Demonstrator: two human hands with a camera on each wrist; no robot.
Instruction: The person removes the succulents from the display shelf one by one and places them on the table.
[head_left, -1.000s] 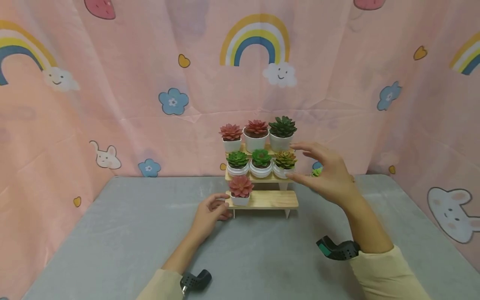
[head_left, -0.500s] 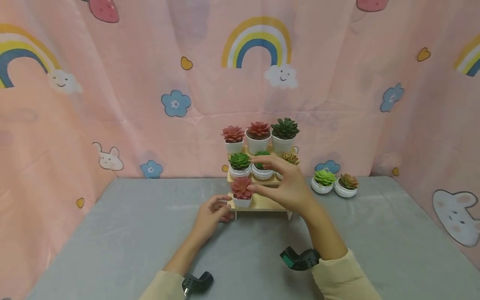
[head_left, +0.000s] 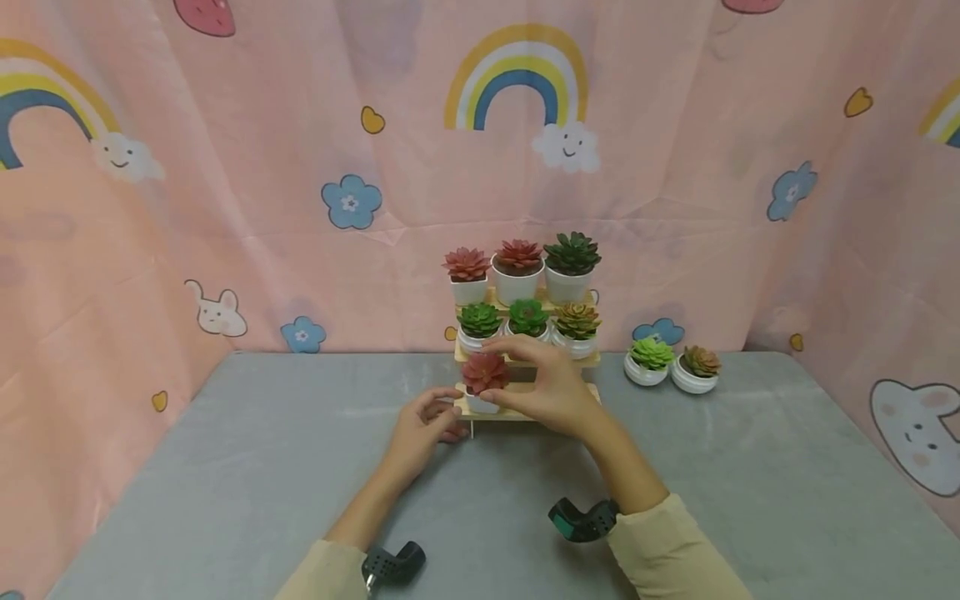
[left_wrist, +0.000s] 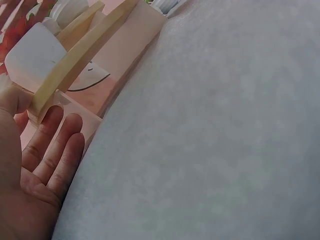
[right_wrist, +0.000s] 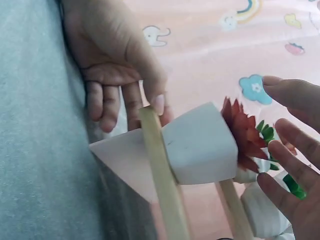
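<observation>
A three-tier wooden shelf (head_left: 592,361) stands at the table's back middle, with three potted succulents on each upper tier. On its bottom plank (right_wrist: 162,170) sits a red succulent in a square white pot (head_left: 485,372) (right_wrist: 200,145) (left_wrist: 32,57). My right hand (head_left: 528,382) (right_wrist: 290,150) hovers just right of this plant, fingers spread and arched over it, with no clear contact. My left hand (head_left: 426,421) (left_wrist: 35,165) (right_wrist: 110,55) rests at the plank's left end, thumb against the plank (left_wrist: 75,65) and fingers relaxed beside the leg.
Two more succulents in round white bowls, a light green one (head_left: 649,358) and a brownish one (head_left: 697,367), stand on the grey table (head_left: 225,467) right of the shelf. A pink patterned curtain (head_left: 300,125) closes off the back and sides.
My right hand has swung left and down from the middle tier's right end to the red succulent on the bottom plank. The left hand has stayed at the plank's left end.
</observation>
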